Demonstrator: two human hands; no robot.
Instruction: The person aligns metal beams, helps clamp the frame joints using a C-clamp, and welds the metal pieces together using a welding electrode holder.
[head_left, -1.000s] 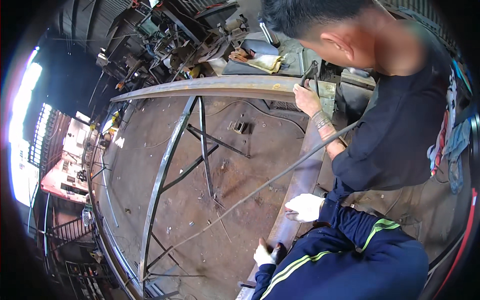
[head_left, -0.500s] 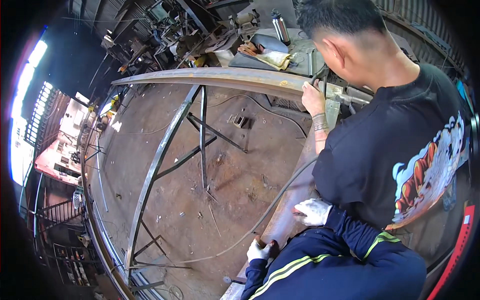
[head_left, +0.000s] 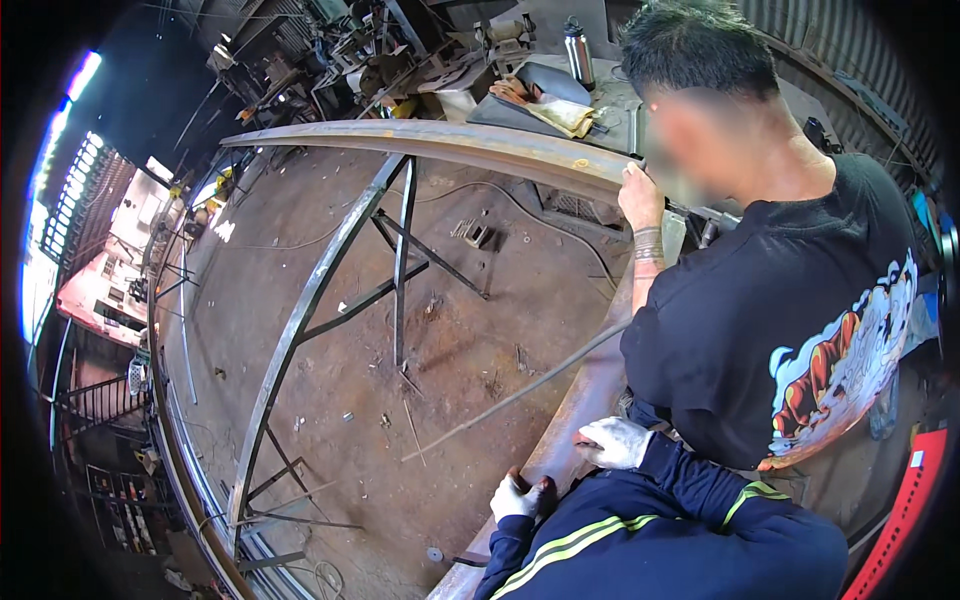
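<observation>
A rusty steel beam (head_left: 572,418) runs diagonally in front of me. My left hand (head_left: 518,497), in a white glove with bare dark fingertips, lies at the beam's near part with thumb and fingers apart, holding nothing visible. My right hand (head_left: 612,443), gloved alike, rests palm down beside the beam, close to the co-worker's back; its fingers are stretched out loosely. At the far corner a co-worker's hand (head_left: 640,197) is at the long crossing beam (head_left: 450,140); what it holds is hidden. A grey cable (head_left: 520,385) stretches from near the co-worker's arm over the floor.
The co-worker in a black shirt (head_left: 770,290) sits close on my right. A metal trestle (head_left: 300,325) stands under the far beam. Beyond it, a workbench carries a steel bottle (head_left: 578,52) and a cloth (head_left: 565,115). A red strip (head_left: 900,510) lies at right.
The cable has shifted from a sagging curve to a straighter line. The co-worker's head and hand sit slightly differently as the view has tilted. My hands stay nearly in place.
</observation>
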